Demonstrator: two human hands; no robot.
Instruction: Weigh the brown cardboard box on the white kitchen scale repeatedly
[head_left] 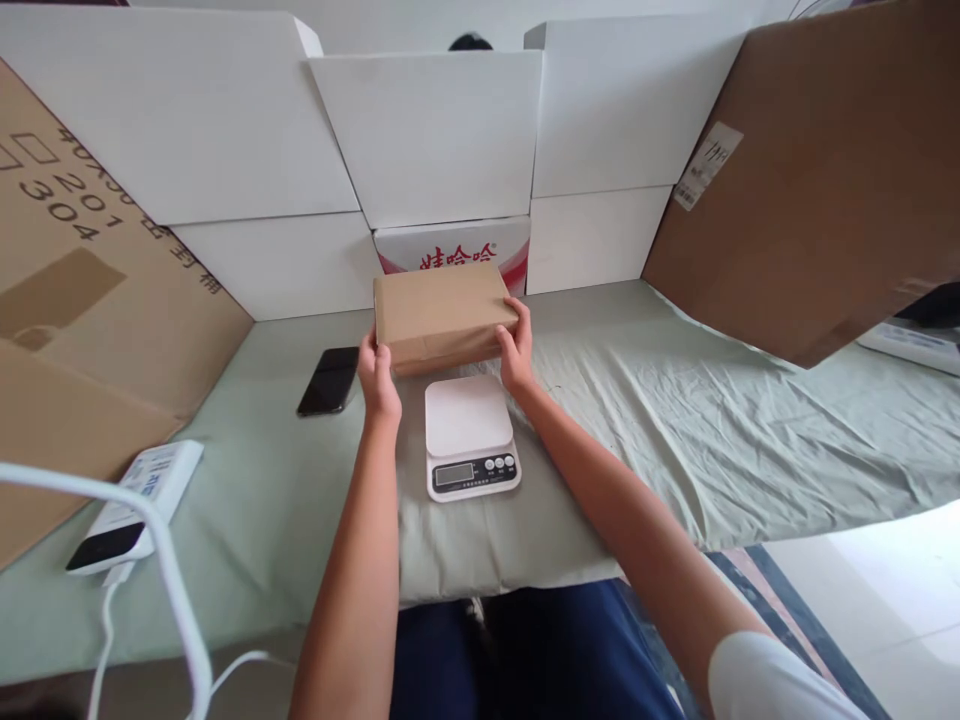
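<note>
A small brown cardboard box sits at the middle of the table, just behind a white digital kitchen scale. My left hand grips the box's left end and my right hand grips its right end. Whether the box rests on the cloth or is lifted slightly, I cannot tell. The scale's platform is bare and its display faces me.
A black phone lies left of the box. A white power bank with a white cable lies at the near left. White boxes and brown cardboard sheets wall in the pale green cloth.
</note>
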